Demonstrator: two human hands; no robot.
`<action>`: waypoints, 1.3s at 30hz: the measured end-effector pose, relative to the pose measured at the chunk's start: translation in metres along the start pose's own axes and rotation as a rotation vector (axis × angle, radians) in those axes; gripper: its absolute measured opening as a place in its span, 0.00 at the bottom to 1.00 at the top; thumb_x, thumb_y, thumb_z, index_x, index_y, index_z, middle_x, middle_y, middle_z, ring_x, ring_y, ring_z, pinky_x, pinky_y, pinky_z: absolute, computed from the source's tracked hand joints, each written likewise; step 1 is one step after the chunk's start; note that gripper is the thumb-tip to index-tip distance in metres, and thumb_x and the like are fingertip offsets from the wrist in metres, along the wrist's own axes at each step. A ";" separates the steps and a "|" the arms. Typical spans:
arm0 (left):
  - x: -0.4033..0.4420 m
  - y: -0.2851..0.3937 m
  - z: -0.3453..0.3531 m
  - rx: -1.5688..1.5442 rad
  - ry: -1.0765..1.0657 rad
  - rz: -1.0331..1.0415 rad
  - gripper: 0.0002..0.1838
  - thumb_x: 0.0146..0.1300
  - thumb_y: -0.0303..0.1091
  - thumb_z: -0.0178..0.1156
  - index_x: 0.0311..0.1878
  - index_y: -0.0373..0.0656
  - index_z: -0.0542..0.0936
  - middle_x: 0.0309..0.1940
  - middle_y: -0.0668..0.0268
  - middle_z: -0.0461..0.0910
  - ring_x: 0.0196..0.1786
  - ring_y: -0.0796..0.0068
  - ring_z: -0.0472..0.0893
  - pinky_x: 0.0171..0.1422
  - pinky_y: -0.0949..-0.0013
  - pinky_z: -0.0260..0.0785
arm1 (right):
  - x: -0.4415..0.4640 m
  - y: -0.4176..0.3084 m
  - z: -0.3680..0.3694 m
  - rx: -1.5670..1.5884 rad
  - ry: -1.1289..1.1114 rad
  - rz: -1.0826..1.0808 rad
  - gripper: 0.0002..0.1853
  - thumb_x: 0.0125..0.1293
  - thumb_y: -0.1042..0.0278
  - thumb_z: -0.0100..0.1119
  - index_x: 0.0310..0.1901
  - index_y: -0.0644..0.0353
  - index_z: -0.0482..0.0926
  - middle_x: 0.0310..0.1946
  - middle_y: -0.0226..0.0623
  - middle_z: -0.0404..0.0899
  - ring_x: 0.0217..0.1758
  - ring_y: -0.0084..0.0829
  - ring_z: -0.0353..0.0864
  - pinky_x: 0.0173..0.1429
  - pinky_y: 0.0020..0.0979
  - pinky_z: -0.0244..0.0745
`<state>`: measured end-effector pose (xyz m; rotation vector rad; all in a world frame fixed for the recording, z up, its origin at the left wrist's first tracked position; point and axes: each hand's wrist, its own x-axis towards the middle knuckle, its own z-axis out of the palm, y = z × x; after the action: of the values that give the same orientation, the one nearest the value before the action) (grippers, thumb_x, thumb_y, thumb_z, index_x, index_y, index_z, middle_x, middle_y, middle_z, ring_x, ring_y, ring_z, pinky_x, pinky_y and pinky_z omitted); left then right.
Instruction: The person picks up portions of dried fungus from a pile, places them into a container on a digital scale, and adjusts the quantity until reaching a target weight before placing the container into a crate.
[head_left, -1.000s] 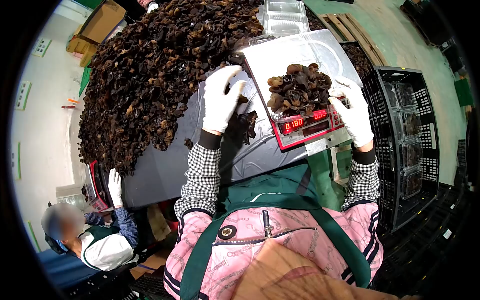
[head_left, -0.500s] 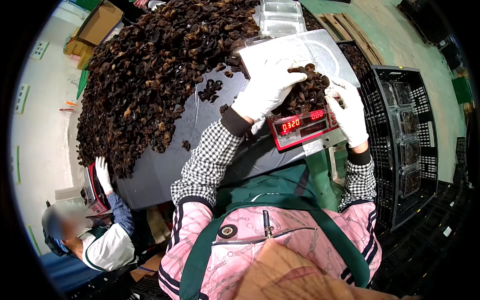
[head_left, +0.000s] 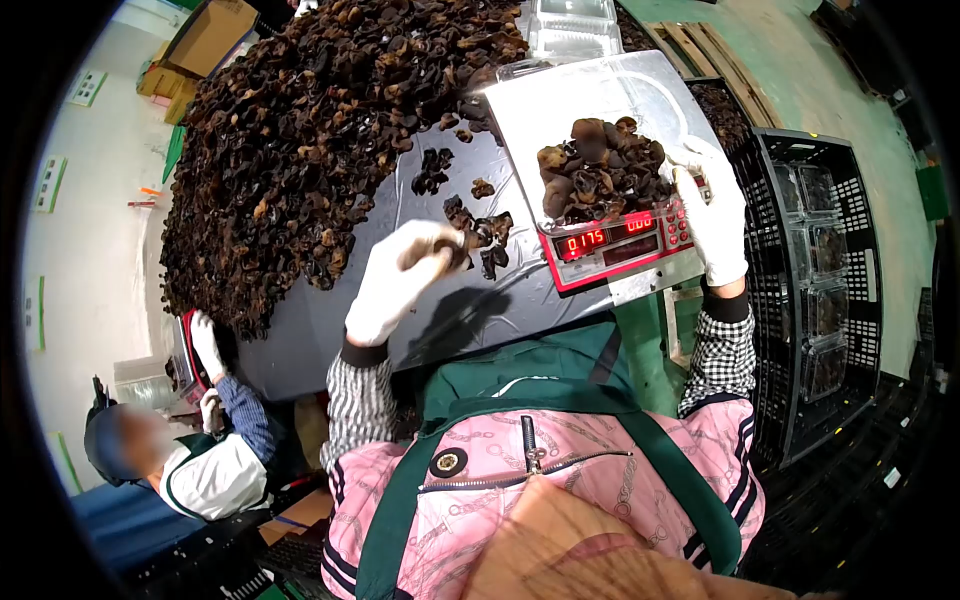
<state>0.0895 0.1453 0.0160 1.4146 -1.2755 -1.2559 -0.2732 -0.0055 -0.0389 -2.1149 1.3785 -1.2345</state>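
My left hand (head_left: pixel 402 277), in a white glove, hovers over the dark table with its fingers closed round a dark piece of fungus (head_left: pixel 455 250). Loose fungus pieces (head_left: pixel 492 245) lie just beyond it. My right hand (head_left: pixel 712 205), also gloved, rests at the right side of the scale (head_left: pixel 620 95), its thumb and fingers apart beside a clear tray. The tray holds a heap of dark brown fungus (head_left: pixel 600 170) on the metal plate. Red digits on the display (head_left: pixel 585 242) read 0.175.
A large fungus pile (head_left: pixel 300 150) covers the table's far left. Clear containers (head_left: pixel 572 28) stand behind the scale. A black crate (head_left: pixel 820 300) with filled trays is at the right, near a wooden pallet (head_left: pixel 712 60). A co-worker (head_left: pixel 215 475) is at lower left.
My left hand went to the tray, then drew back left and down, now with a piece. The display went from 0.180 to 0.320, then 0.175. My right hand stayed by the tray.
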 end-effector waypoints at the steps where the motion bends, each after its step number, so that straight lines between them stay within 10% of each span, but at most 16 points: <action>1: -0.023 -0.004 -0.004 0.131 0.016 -0.038 0.13 0.67 0.19 0.56 0.52 0.35 0.82 0.46 0.65 0.85 0.43 0.77 0.83 0.51 0.72 0.77 | 0.001 0.000 0.001 0.001 0.001 -0.010 0.13 0.68 0.71 0.65 0.53 0.58 0.85 0.58 0.40 0.82 0.62 0.37 0.80 0.66 0.35 0.74; 9: -0.228 -0.140 -0.055 0.513 0.108 -0.727 0.07 0.67 0.22 0.57 0.45 0.35 0.82 0.30 0.63 0.83 0.32 0.76 0.83 0.39 0.69 0.77 | 0.012 -0.004 0.009 0.118 -0.010 0.055 0.12 0.71 0.70 0.62 0.53 0.61 0.84 0.58 0.41 0.82 0.61 0.35 0.82 0.66 0.33 0.74; 13: -0.347 -0.289 -0.112 0.396 0.336 -1.140 0.17 0.64 0.26 0.66 0.57 0.39 0.83 0.41 0.55 0.88 0.38 0.65 0.88 0.45 0.64 0.81 | 0.016 -0.002 0.005 0.082 -0.008 -0.025 0.12 0.70 0.72 0.62 0.54 0.60 0.85 0.56 0.40 0.83 0.61 0.35 0.82 0.68 0.34 0.73; 16: -0.318 -0.222 -0.090 0.973 0.143 -1.003 0.22 0.59 0.42 0.71 0.55 0.42 0.85 0.52 0.49 0.85 0.58 0.47 0.82 0.65 0.56 0.75 | 0.016 -0.008 0.000 0.119 0.002 0.053 0.13 0.71 0.74 0.60 0.55 0.61 0.84 0.57 0.39 0.83 0.62 0.34 0.81 0.69 0.33 0.71; 18: -0.265 -0.171 -0.082 0.848 0.069 -0.818 0.14 0.65 0.44 0.66 0.45 0.43 0.87 0.41 0.53 0.87 0.46 0.52 0.86 0.53 0.58 0.79 | 0.013 -0.008 -0.004 0.121 0.039 0.068 0.14 0.71 0.75 0.59 0.56 0.61 0.83 0.57 0.38 0.83 0.63 0.33 0.81 0.70 0.33 0.71; 20: -0.202 -0.109 -0.064 0.481 0.147 -0.629 0.13 0.70 0.38 0.62 0.36 0.38 0.84 0.23 0.67 0.82 0.27 0.78 0.78 0.35 0.70 0.72 | 0.011 -0.014 -0.008 0.063 0.065 0.086 0.15 0.72 0.77 0.57 0.58 0.62 0.81 0.58 0.38 0.84 0.63 0.31 0.80 0.70 0.32 0.71; 22: -0.147 -0.074 -0.055 0.345 0.206 -0.483 0.12 0.72 0.38 0.61 0.41 0.37 0.86 0.27 0.65 0.83 0.29 0.79 0.78 0.36 0.71 0.72 | 0.008 -0.015 -0.007 0.122 0.103 0.136 0.16 0.73 0.78 0.56 0.60 0.63 0.81 0.59 0.38 0.83 0.62 0.30 0.81 0.71 0.33 0.70; 28: -0.023 -0.108 -0.098 0.773 0.573 0.143 0.09 0.68 0.32 0.60 0.46 0.42 0.86 0.39 0.57 0.85 0.43 0.59 0.85 0.48 0.63 0.77 | -0.004 -0.035 -0.013 0.132 0.159 0.185 0.17 0.76 0.78 0.51 0.63 0.68 0.78 0.62 0.41 0.81 0.66 0.30 0.78 0.74 0.33 0.68; 39: 0.093 -0.162 -0.151 0.972 0.902 0.216 0.10 0.64 0.36 0.64 0.46 0.45 0.85 0.40 0.57 0.86 0.45 0.55 0.85 0.49 0.58 0.77 | -0.017 -0.028 -0.014 0.168 0.154 0.233 0.16 0.78 0.77 0.50 0.63 0.68 0.77 0.63 0.42 0.80 0.66 0.31 0.78 0.74 0.34 0.69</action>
<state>0.2620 0.0696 -0.1327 2.0530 -1.3186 0.2978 -0.2714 0.0245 -0.0206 -1.7239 1.4789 -1.3862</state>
